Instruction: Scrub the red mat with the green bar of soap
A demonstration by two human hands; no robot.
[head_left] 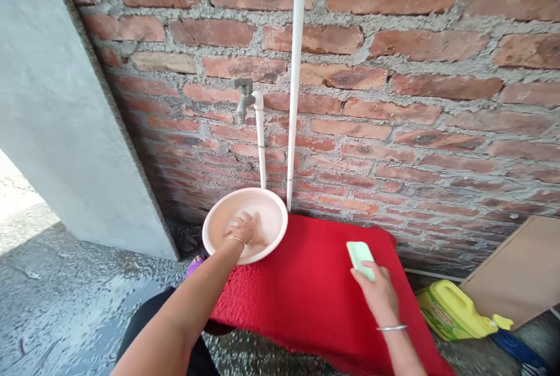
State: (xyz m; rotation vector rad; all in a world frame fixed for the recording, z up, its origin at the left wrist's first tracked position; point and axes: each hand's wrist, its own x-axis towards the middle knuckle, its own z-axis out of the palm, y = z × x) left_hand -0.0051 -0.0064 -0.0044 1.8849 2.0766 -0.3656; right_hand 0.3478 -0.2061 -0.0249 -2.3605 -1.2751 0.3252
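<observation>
A red-covered table (306,300) bears, at its left end, a pale basin (214,221) whose outer side seems to reach past the cloth; hard pressure on that side could tip it and spill what looks like water. The person's left grip (243,227) is inside, fingers spread, clasping nothing visible. Over the table's right part, the right grip (381,293) is closed around a pale green block (359,253), which wet fingers might let slip.
</observation>
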